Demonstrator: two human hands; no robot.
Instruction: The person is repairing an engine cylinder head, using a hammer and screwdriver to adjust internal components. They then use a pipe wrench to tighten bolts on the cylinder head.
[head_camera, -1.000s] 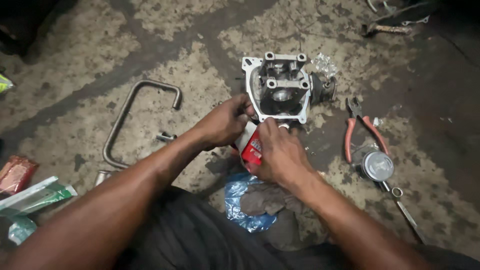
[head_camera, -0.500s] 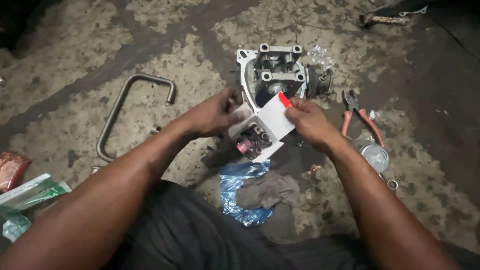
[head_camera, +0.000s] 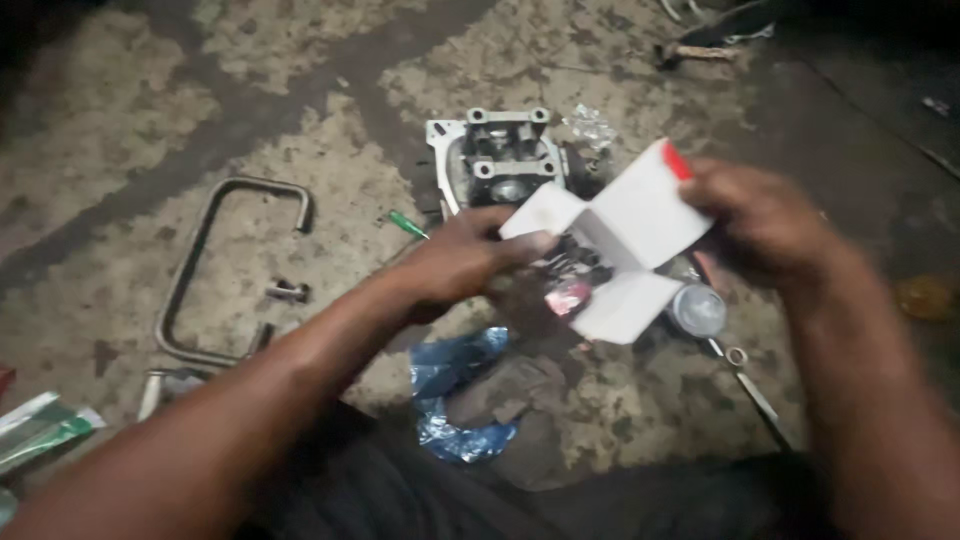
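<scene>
A small white cardboard box (head_camera: 615, 245) with a red corner is held up between both hands above the stained concrete floor (head_camera: 120, 130), its flaps spread wide open. Inside it there are dark small parts and something pink, too blurred to make out. The left hand (head_camera: 455, 262) pinches the left flap with its fingertips, and the right hand (head_camera: 765, 222) is closed around the right side of the box.

Just behind the box, on the floor, sits a grey metal cylinder head (head_camera: 497, 165) with a scrap of clear plastic (head_camera: 592, 125) beside it. Below the box lies a round silvery cap (head_camera: 698, 308), and nearer the person a crumpled blue plastic bag (head_camera: 455, 385) with a grey rag (head_camera: 515, 385) on it. Off to the left rests a bent metal pipe (head_camera: 195, 265), a small bolt (head_camera: 287, 292) within its curve, and a green-handled screwdriver (head_camera: 408, 224) lies between the pipe and the cylinder head.
</scene>
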